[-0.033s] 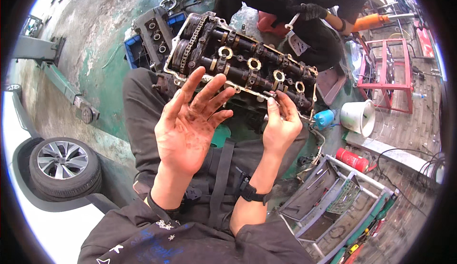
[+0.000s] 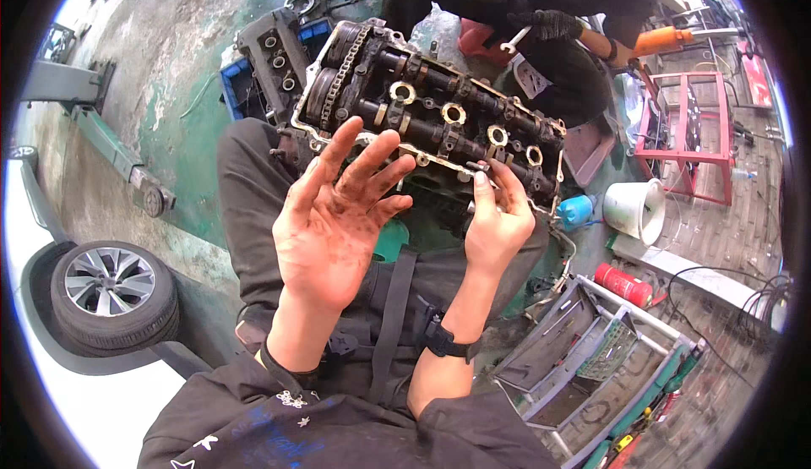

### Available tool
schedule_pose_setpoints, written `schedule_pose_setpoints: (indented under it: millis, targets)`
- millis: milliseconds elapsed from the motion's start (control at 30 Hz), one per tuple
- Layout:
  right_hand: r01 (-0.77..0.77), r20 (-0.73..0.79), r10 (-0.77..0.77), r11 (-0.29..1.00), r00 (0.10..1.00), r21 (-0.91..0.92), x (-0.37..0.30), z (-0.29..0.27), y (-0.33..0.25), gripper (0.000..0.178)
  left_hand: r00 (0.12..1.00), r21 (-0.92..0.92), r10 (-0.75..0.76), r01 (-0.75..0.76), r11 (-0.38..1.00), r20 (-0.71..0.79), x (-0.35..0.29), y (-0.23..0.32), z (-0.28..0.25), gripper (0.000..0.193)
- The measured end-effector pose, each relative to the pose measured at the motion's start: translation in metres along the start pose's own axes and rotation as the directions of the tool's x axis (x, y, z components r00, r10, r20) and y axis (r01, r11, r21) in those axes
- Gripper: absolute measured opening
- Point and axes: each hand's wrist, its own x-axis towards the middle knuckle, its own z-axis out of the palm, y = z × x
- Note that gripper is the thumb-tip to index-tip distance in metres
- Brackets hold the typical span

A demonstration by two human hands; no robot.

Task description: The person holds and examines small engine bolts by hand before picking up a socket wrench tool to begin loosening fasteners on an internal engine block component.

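A greasy engine cylinder head with two camshafts and a timing chain stands in front of my knees. My left hand is raised before its near edge, palm toward me, oil-stained, fingers spread and holding nothing. My right hand reaches up to the head's near rim, thumb and fingertips pinched on a small dark bolt at the gasket edge. A black watch is on that wrist.
Across the head a person in black, with gloved hands, holds a wrench. Another engine part lies on a blue crate at the left. A tyre, white bucket, red can, tool cart and red stand surround me.
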Motion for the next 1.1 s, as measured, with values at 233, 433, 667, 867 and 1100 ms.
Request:
schedule_pose_setpoints:
  millis: [233, 433, 667, 867, 1100]
  targets:
    - [0.01, 0.014, -0.007, 0.974, 1.0, -0.227, 0.011, 0.027, 0.019, 0.024, 0.995, -0.167, 0.024, -0.04, 0.985, -0.096, 0.013, 0.013, -0.014, 0.05]
    - [0.048, 0.013, -0.047, 0.909, 0.999, -0.414, 0.018, 0.035, 0.03, 0.023, 0.992, -0.169, 0.029, -0.05, 0.984, -0.124, 0.023, 0.013, -0.024, 0.051]
    - [0.051, 0.027, -0.044, 0.893, 0.999, -0.447, 0.023, 0.037, 0.041, 0.021, 0.978, -0.168, 0.011, -0.047, 0.985, -0.208, 0.028, 0.015, -0.025, 0.05]
    - [0.126, 0.058, -0.113, 0.85, 0.992, -0.511, 0.026, 0.037, 0.054, 0.023, 0.987, -0.14, -0.018, -0.004, 0.99, -0.157, 0.027, 0.017, -0.032, 0.049]
    - [-0.009, 0.042, 0.035, 0.869, 0.999, -0.495, 0.021, 0.044, 0.038, 0.028, 0.975, -0.136, -0.002, -0.029, 0.99, -0.222, 0.026, 0.017, -0.031, 0.049]
